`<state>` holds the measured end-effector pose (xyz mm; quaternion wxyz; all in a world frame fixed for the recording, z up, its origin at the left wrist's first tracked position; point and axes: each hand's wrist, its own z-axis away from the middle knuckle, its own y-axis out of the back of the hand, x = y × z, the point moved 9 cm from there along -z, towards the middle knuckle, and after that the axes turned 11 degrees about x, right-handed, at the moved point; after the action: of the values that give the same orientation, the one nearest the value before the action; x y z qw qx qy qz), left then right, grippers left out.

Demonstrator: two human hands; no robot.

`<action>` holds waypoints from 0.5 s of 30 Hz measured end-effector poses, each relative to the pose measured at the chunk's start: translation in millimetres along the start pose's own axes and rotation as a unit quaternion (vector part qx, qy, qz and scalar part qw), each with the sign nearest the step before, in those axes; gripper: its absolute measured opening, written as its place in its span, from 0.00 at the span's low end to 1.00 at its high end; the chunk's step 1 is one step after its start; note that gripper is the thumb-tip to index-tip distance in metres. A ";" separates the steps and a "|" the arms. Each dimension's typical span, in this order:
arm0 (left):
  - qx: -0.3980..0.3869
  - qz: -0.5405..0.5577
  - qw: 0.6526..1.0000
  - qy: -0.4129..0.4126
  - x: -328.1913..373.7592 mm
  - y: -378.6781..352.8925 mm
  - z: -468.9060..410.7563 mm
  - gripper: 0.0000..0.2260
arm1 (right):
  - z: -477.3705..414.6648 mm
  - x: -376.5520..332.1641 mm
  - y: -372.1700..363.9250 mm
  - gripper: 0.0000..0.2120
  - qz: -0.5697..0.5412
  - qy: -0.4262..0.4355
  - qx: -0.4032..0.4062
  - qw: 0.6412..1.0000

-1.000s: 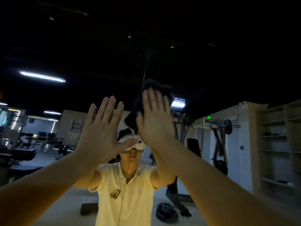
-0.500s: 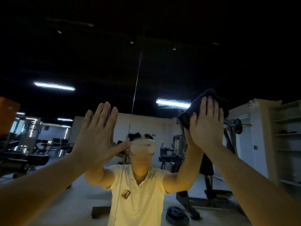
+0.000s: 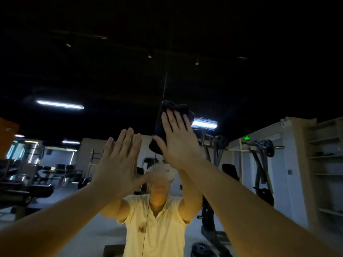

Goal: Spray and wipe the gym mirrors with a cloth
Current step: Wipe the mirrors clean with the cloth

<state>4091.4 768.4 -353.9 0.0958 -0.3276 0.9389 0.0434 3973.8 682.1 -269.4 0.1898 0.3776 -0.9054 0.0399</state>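
I am pressing the dark cloth (image 3: 160, 129) onto the mirror (image 3: 241, 86) at its seam (image 3: 164, 86) with my right grip (image 3: 179, 143), fingers straight; my left grip (image 3: 118, 164) is lying spread flat alongside.

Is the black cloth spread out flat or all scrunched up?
Scrunched up: the cloth bulges in lumps under the flat right hand.

One cloth (image 3: 158, 127). Two grips: the right grip (image 3: 179, 143) on the cloth, the left grip (image 3: 118, 164) below and left of it. Two mirror panels (image 3: 241, 71) meet at one seam (image 3: 164, 86) above the cloth. Four lit tubes (image 3: 59, 104) reflect: three left of the cloth, one just right. One green sign (image 3: 246, 137) further right. One person (image 3: 161, 229) reflected below the cloth.
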 end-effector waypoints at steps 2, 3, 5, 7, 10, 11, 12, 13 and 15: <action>0.011 0.001 1.000 -0.005 1.8 4.6 -3.1 0.51 | 10.9 34.0 0.8 0.36 0.019 -0.018 -0.007 1.000; 0.022 0.012 1.000 0.002 1.9 9.0 -5.1 0.49 | 16.7 56.6 1.4 0.35 0.030 -0.044 -0.007 0.999; 0.039 0.042 0.998 0.017 3.3 16.6 -11.5 0.47 | 29.8 104.9 4.1 0.36 0.051 -0.106 -0.002 0.993; 0.048 0.044 0.998 0.014 7.6 19.2 -21.1 0.47 | 38.9 147.7 9.7 0.37 0.067 -0.169 0.005 0.983; 0.038 0.016 0.999 0.008 14.0 9.8 -34.0 0.50 | 36.3 172.3 12.4 0.36 0.060 -0.266 0.022 0.962; 0.035 0.013 0.999 0.013 14.8 6.1 -35.9 0.51 | 30.9 169.5 11.1 0.36 0.051 -0.293 0.028 0.954; 0.035 0.011 0.999 0.017 14.8 3.2 -36.9 0.51 | 23.3 162.8 9.5 0.36 0.041 -0.308 0.036 0.950; 0.038 0.008 0.999 0.019 14.6 1.8 -36.8 0.51 | 13.2 152.1 9.5 0.37 0.032 -0.305 0.045 0.951; 0.048 0.003 0.999 0.016 13.9 1.0 -36.4 0.51 | -11.0 122.4 11.0 0.37 0.030 -0.256 0.060 0.964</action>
<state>4074.6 755.4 -321.2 0.0961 -0.3206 0.9423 -0.0068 3890.9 610.5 -212.7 -0.0732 0.3585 -0.9306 0.0020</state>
